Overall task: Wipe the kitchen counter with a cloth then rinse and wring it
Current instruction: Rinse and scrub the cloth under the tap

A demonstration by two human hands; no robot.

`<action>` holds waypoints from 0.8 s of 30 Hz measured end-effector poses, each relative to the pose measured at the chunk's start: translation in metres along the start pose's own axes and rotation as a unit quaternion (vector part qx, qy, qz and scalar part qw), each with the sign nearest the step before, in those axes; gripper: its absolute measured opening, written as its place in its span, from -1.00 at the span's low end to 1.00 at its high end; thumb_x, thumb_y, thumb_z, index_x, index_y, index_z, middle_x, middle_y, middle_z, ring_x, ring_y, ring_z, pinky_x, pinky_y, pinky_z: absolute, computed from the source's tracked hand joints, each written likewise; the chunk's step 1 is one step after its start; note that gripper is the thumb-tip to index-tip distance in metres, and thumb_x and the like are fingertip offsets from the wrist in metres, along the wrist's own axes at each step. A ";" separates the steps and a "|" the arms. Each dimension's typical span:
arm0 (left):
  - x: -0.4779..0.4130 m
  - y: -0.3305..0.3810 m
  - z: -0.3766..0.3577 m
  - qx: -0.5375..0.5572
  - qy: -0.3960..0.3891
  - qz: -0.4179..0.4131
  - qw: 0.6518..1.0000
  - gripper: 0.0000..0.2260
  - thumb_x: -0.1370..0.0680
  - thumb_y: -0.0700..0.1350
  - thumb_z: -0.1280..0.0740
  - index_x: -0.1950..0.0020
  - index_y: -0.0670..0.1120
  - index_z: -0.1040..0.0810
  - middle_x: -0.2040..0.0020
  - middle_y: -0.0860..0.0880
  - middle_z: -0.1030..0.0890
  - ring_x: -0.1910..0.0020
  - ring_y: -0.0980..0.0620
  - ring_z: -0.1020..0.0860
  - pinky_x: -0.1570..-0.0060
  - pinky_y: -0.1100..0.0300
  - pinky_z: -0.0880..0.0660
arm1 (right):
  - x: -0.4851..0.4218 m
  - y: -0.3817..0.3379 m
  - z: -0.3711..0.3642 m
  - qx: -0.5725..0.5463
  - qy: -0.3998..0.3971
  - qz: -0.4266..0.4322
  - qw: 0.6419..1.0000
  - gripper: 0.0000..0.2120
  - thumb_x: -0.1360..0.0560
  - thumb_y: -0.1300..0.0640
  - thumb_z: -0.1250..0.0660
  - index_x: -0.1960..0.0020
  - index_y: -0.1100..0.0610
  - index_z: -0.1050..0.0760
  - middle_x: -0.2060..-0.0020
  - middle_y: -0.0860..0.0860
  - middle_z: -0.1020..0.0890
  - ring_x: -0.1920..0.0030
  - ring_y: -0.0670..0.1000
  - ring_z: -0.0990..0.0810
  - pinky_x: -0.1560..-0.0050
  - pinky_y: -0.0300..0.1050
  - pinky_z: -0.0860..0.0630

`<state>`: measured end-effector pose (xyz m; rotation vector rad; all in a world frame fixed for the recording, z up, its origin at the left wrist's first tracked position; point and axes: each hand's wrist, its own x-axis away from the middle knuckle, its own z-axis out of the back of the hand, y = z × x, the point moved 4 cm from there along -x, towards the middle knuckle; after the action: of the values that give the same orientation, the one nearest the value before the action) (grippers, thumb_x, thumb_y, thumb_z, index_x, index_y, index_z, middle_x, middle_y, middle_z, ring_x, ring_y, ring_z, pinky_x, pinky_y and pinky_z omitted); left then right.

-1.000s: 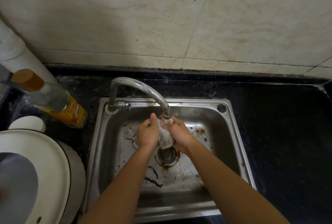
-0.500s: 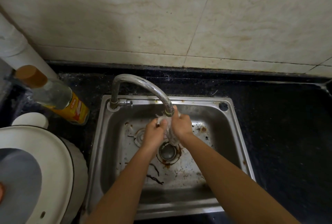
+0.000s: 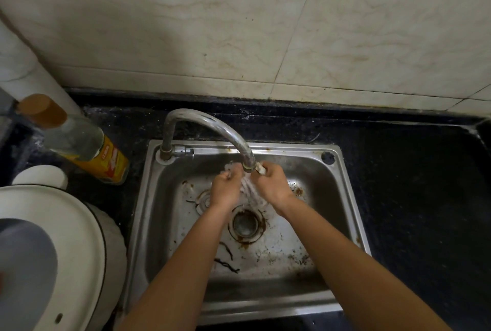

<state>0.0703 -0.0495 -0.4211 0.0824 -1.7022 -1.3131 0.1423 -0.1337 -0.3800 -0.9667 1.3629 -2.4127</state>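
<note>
A pale wet cloth (image 3: 252, 192) hangs bunched between both hands, right under the curved metal faucet (image 3: 212, 124) spout and above the drain (image 3: 245, 222). My left hand (image 3: 225, 189) grips its left side and my right hand (image 3: 272, 184) grips its right side, with a corner of cloth sticking out by the right thumb. Both hands are over the stained steel sink (image 3: 342, 197). Water seems to run over the cloth, but it is blurred. The black counter (image 3: 414, 184) surrounds the sink.
A clear bottle (image 3: 79, 144) with a yellow label and brown cap leans at the left of the sink. A white round appliance lid (image 3: 53, 251) fills the lower left. A tiled wall (image 3: 239, 25) rises behind the counter.
Both hands with the cloth have risen from low over the drain to just under the spout. The cloth now stretches more between the two hands.
</note>
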 end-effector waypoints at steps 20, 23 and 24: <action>0.005 -0.015 0.028 0.030 0.041 -0.017 0.999 -0.68 -0.56 0.15 -0.25 0.09 -0.08 -0.61 0.18 -0.05 -0.69 0.15 0.02 -0.64 0.07 0.09 -0.57 | 0.003 0.008 -0.028 -0.043 -0.045 -0.029 0.998 -0.84 -0.62 0.06 -0.21 -0.06 0.13 -0.49 0.19 0.04 -0.63 0.14 0.00 -0.64 0.14 -0.16 -0.57; 0.007 -0.013 0.031 0.016 0.040 -0.037 0.998 -0.69 -0.56 0.13 -0.26 0.11 -0.09 -0.62 0.22 -0.07 -0.68 0.18 -0.01 -0.64 0.12 0.09 -0.57 | 0.001 0.008 -0.032 -0.042 -0.013 -0.026 0.999 -0.83 -0.61 0.00 -0.21 -0.05 0.08 -0.48 0.25 -0.04 -0.57 0.22 -0.10 -0.56 0.23 -0.25 -0.45; 0.008 -0.012 0.033 0.014 0.028 -0.047 0.998 -0.72 -0.56 0.09 -0.27 0.09 -0.10 -0.62 0.22 -0.07 -0.67 0.20 0.00 -0.63 0.16 0.12 -0.56 | 0.000 0.009 -0.030 -0.053 -0.009 -0.028 0.998 -0.88 -0.60 0.01 -0.23 -0.02 0.05 -0.47 0.23 -0.03 -0.58 0.20 -0.10 -0.56 0.21 -0.23 -0.46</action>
<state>0.0377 -0.0357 -0.4250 0.2169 -1.6863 -1.3440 0.1218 -0.1179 -0.3982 -1.0646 1.4898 -2.3860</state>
